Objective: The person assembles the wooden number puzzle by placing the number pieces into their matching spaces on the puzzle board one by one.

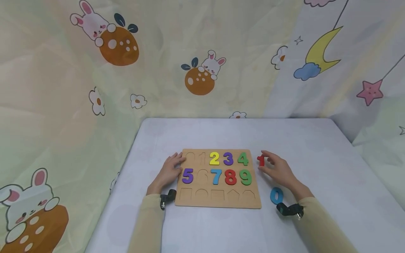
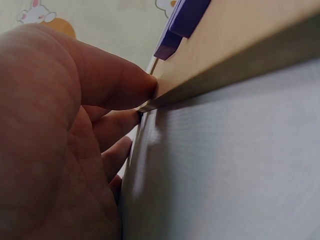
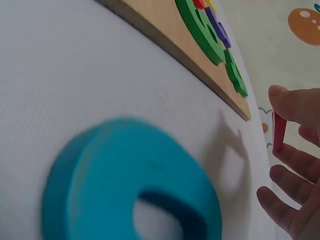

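Note:
My right hand point(image 1: 280, 171) pinches a red number 1 piece point(image 1: 261, 161) between thumb and fingers, just right of the wooden number board point(image 1: 218, 201). In the right wrist view the red piece point(image 3: 279, 132) shows edge-on, lifted over the table. My left hand point(image 1: 169, 172) rests at the board's left edge, its thumb and fingertips touching it beside the purple 5 point(image 1: 187, 175). Pieces 2, 3, 4, 5, 7, 8 and 9 sit on the board. Bare recesses show for the 0, the 1 point(image 1: 202, 158) and the 6 point(image 1: 202, 176).
A blue 0 piece point(image 1: 276, 195) lies on the white table point(image 1: 221, 232), under the right wrist and right of the board. Along the board's front row run several shape recesses point(image 1: 217, 195). A patterned cloth point(image 1: 164, 63) hangs behind the table.

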Motion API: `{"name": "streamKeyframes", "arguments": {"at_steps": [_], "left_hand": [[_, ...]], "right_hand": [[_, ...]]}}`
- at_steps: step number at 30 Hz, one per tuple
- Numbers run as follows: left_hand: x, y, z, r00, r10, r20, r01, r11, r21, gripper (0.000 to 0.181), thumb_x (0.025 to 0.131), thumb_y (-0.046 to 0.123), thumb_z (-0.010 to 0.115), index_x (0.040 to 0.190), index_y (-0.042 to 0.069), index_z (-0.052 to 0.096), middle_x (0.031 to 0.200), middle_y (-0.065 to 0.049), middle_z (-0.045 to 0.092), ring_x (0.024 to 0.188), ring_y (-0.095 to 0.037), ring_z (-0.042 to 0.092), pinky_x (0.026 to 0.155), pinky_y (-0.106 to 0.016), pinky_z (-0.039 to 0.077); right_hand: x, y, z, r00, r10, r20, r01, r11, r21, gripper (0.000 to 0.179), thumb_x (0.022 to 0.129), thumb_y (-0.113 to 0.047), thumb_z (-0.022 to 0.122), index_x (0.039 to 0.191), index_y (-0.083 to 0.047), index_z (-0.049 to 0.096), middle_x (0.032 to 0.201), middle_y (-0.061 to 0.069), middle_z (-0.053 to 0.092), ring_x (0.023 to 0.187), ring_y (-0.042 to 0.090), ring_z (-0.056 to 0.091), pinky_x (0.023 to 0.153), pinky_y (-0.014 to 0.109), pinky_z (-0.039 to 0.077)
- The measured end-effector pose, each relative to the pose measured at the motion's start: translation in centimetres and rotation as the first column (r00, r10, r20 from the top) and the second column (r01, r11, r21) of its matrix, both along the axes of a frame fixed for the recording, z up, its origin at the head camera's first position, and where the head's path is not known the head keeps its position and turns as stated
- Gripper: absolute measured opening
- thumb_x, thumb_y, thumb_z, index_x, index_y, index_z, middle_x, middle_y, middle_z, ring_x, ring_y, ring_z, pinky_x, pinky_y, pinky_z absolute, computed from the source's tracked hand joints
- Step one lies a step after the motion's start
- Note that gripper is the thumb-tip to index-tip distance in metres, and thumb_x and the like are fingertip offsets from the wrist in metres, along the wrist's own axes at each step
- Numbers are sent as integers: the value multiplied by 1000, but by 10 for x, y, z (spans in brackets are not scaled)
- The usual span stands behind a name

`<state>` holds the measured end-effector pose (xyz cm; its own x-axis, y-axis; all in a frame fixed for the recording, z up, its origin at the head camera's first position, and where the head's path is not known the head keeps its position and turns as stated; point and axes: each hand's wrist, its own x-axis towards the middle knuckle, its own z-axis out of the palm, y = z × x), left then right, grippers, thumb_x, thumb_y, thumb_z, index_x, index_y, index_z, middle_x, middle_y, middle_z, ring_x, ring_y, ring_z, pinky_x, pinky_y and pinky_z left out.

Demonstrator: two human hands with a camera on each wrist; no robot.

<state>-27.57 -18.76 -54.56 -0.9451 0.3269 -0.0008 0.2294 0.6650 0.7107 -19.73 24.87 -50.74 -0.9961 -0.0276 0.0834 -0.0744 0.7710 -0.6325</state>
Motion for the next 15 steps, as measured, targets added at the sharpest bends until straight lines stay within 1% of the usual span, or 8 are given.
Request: {"name": "streamKeyframes", "arguments": {"at_steps": [4,10,13,15], "left_hand": [[0,0,0,1000,-11,0,11,1000,0,47,90,6,57,136,8,57,156,-4,35,149,-24,18,124,-42,3],[1,-1,-1,1000,-6,1,6,1000,-13,46,91,7,57,137,8,57,157,-3,35,149,-23,18,124,-41,4],[0,-1,0,1000,-3,0,3,1000,-15,46,91,7,58,137,9,57,157,-3,35,149,-24,18,124,-42,5],[0,-1,0,1000,1,2,-1,1000,-11,46,90,7,58,137,9,57,157,-3,35,149,-24,18,124,-42,5]], "right_hand": [[-10,-14,-3,1000,22,-14,-22,1000,13,72,85,-15,76,146,-3,40,135,22,53,126,45,48,102,61,44],[-21,-41,-4,1000,10,-27,-9,1000,13,72,84,-18,77,145,-5,42,135,18,54,137,39,37,111,61,33],[-25,-54,-3,999,17,-29,-16,1000,14,71,83,-18,78,144,-5,44,136,18,54,136,39,38,111,59,33],[-28,-62,-2,999,35,-28,-34,999,26,70,84,-19,78,144,-5,44,136,19,54,134,39,40,110,59,35]]}}
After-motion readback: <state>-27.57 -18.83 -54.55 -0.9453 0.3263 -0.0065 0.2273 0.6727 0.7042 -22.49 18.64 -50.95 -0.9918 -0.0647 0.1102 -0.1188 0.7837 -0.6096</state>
